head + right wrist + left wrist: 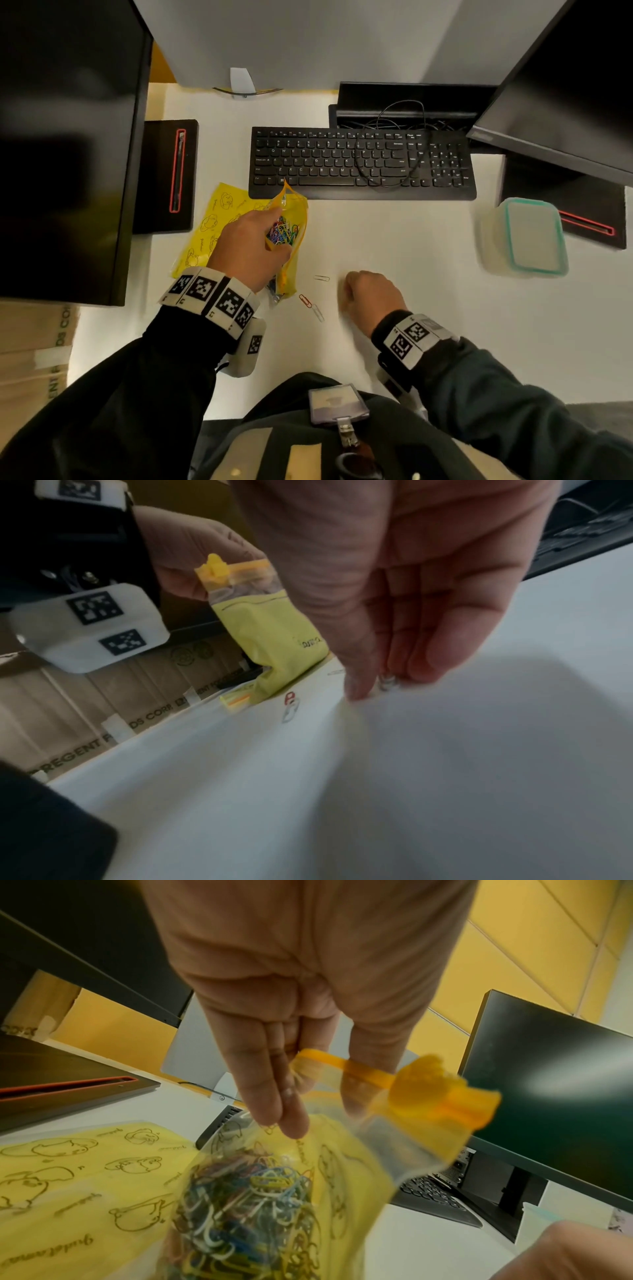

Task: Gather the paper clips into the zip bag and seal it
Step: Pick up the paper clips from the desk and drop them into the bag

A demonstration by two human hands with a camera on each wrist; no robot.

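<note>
Gathering is the step in hand, and by the look of the desk it is near its end. The left hand (248,245) holds the zip bag (289,240) upright by its mouth, thumb and fingers (270,1096) pinching the clear top band so the opening gapes toward the person. The bag's foot rests on the white desk (394,240), just in front of the keyboard (359,161). A tangled mass of coloured paper clips (282,233) already fills its lower part.

The right hand (371,296) is down at the desk surface with fingers curled, and the right wrist view shows a pale clip (388,681) at the fingertips; whether it is firmly pinched I cannot tell, as that view is blurred. Three loose clips lie between the hands: a red clip (305,300), a silver clip (318,312) touching its end, and another silver clip (322,278) a little farther up.

Judgement: the next move calls for carrying the clip to the bag mouth, then picking up the last strays one at a time; thin wire lying flat on a smooth top needs a fingernail edge or a slide to lift.

Materials: the bag is soft, glossy film, yellow with line-drawn cartoon print and a clear strip under the orange slider (424,1085) track. A second yellow printed bag (205,226) lies flat beside it.
</note>
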